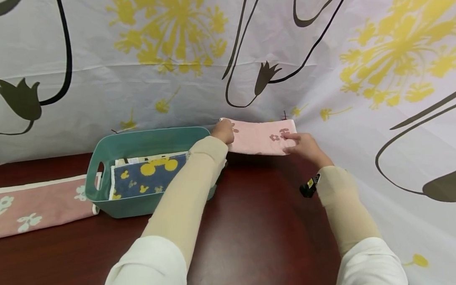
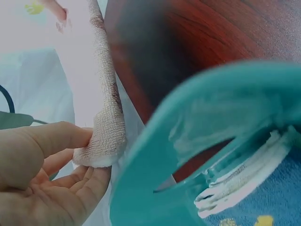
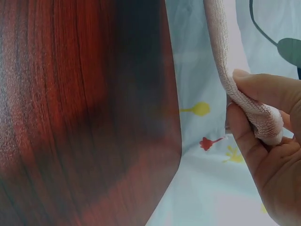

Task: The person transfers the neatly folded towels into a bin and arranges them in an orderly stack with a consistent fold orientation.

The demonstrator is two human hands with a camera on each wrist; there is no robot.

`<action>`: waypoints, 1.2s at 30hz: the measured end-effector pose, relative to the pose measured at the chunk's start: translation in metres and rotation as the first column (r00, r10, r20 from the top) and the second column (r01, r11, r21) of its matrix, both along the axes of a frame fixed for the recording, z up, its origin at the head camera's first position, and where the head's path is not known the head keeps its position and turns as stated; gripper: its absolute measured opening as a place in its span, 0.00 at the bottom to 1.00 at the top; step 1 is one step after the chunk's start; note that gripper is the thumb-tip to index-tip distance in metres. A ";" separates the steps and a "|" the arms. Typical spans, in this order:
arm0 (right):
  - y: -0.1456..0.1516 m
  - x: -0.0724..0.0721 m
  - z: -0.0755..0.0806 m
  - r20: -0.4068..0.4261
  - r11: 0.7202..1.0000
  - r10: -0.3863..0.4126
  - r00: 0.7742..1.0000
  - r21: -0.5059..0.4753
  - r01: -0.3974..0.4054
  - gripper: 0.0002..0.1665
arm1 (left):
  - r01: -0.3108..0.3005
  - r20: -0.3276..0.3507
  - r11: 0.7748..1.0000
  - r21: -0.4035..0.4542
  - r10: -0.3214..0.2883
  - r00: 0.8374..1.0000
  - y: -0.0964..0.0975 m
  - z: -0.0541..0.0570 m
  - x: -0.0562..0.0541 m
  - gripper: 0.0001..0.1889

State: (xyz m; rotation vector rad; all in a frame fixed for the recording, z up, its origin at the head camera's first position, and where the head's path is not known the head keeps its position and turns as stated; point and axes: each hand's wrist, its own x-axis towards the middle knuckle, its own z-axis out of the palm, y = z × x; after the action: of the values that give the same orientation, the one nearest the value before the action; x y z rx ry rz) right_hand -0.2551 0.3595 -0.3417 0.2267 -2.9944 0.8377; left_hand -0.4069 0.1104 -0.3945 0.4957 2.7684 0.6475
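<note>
A folded pink towel (image 1: 259,137) with darker flower prints is held up between both hands, above the back of the table. My left hand (image 1: 223,131) pinches its left end, thumb on one face and fingers on the other, as the left wrist view shows. At the right end, my right hand (image 1: 305,148) grips the edge between thumb and fingers (image 3: 247,136). Close beside the left hand stands a teal basket (image 1: 130,207). Inside it lies a folded navy towel (image 1: 133,179) with yellow mouse-head prints, with a cream-edged cloth behind it.
Left of the basket, a folded rose towel (image 1: 45,203) with pale flowers lies on the dark red wooden table (image 1: 250,242). A white curtain (image 1: 196,85) with yellow and grey plant prints hangs behind and along the right side. The left forearm passes over the basket's right part.
</note>
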 end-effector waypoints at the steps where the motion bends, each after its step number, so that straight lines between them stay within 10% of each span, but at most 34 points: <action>1: -0.001 0.000 0.001 -0.007 1.000 0.001 1.000 0.002 -0.001 0.32 | 0.021 -0.028 1.000 -0.023 -0.022 0.999 0.004 -0.023 -0.027 0.19; 4: -0.004 0.000 0.002 -0.017 1.000 -0.006 1.000 -0.011 0.006 0.31 | 0.021 -0.059 0.999 -0.041 -0.023 0.998 0.014 -0.077 -0.091 0.14; 6: -0.004 0.002 0.002 -0.018 1.000 -0.014 1.000 -0.027 0.014 0.31 | -0.020 -0.029 1.000 -0.011 0.020 0.999 -0.002 -0.018 -0.023 0.07; 9: -0.005 0.003 0.004 -0.025 0.999 -0.026 0.999 -0.046 0.025 0.31 | -0.041 -0.014 0.997 0.064 0.042 0.999 -0.016 0.029 0.033 0.02; 15: -0.004 0.007 0.007 -0.082 0.999 -0.014 0.997 -0.044 0.010 0.30 | -0.062 0.013 0.990 0.128 0.061 0.998 -0.031 0.090 0.101 0.06; 36: -0.005 0.029 0.028 -0.099 0.995 -0.041 0.994 -0.092 0.032 0.30 | -0.026 -0.047 0.973 0.230 0.038 0.998 -0.036 0.126 0.130 0.03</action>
State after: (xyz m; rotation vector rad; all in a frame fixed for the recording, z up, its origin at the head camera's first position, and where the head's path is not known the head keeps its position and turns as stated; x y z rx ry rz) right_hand -0.2264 0.3549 -0.3136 0.2046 -2.8507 0.9256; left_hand -0.2774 0.0742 -0.2682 0.5209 2.7687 0.9825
